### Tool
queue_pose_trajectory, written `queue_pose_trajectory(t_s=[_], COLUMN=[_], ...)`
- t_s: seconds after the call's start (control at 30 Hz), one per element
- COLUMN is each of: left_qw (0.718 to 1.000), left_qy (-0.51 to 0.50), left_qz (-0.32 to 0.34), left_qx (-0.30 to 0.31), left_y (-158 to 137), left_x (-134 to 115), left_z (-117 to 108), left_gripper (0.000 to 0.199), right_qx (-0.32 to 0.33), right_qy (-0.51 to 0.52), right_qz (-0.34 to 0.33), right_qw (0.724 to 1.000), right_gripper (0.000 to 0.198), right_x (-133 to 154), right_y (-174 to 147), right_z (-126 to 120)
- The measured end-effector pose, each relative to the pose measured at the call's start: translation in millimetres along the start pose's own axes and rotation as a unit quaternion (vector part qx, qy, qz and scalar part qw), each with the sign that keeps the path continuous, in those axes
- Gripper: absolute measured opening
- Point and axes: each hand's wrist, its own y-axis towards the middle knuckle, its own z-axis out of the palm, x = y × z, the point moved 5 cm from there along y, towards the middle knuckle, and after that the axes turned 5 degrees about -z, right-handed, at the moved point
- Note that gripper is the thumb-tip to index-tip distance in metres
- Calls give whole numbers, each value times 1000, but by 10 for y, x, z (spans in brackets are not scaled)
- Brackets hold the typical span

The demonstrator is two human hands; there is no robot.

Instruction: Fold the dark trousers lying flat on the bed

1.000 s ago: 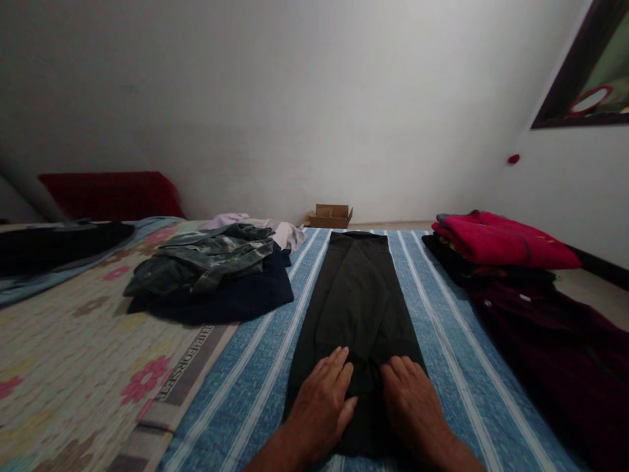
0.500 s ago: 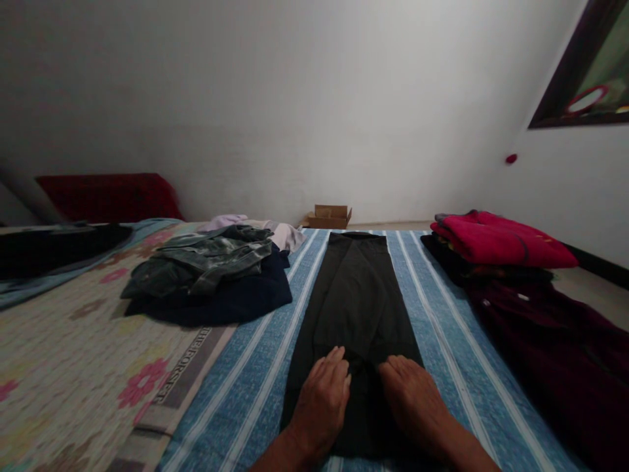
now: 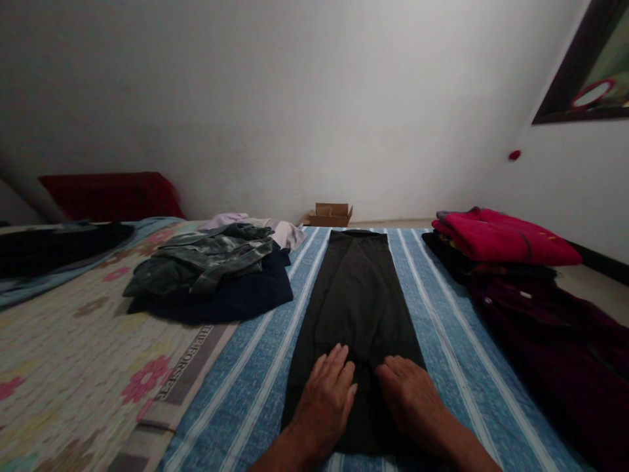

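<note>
A long strip of dark trousers (image 3: pixel 358 288) lies flat on the blue striped cloth, its narrower end farthest from me. Near its close end, my left hand (image 3: pixel 327 393) rests on the fabric with fingers stretched out and the thumb a little apart. To the right, my right hand (image 3: pixel 407 393) bends its fingers down onto the same fabric; its fingertips and thumb are hidden, and it appears closed on the cloth. Between the hands, the fabric shows a shallow dark fold.
Left stands a pile with a grey-green plaid garment (image 3: pixel 211 252) over a navy garment (image 3: pixel 230 295). Right are a folded bright pink garment (image 3: pixel 506 236) and a dark maroon garment (image 3: pixel 555 354). A cardboard box (image 3: pixel 333 215) sits by the wall. A flowered sheet (image 3: pixel 88 341) covers the left side.
My left hand's fingers have flattened and its thumb has spread out. The right hand stays nearly in place. The trousers lie as before, and the view has shifted slightly.
</note>
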Motion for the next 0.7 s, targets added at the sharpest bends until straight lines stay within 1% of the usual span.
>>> queue_pose_trajectory(t_s=[0.1,0.17,0.3,0.43,0.5,0.57,0.67,0.7], left_qw=[1000,999,997,993,990,987,980,978], left_qy=[-19,-28,-39,-67,-86,-105,-125,-127], left_qz=[0,0,-3,-6,0,13,40,49], left_qx=[16,26,61,99,112,124,152,161], left_y=[-17,-25,-25,-56,-100,-164,-279,-316], left_x=[5,6,14,57,89,122,163,173], left_z=[-6,-21,-48,-90,-136,-194,-275,-294], left_gripper=[35,37,44,52,56,60,70,75], right_qx=[16,13,-15,-60,-70,-62,-26,-11], right_qy=[-7,-13,-38,-64,-72,-89,-114,-117], right_qz=[8,12,10,-8,-34,-70,-115,-120], right_qw=[1000,1000,999,996,994,992,987,986], right_gripper=[17,17,17,23,30,40,62,69], right_x=[15,33,88,166,203,229,232,224], right_y=[12,15,-15,-136,-236,-346,-492,-529], right_z=[-18,-34,-58,-122,-154,-158,-98,-66])
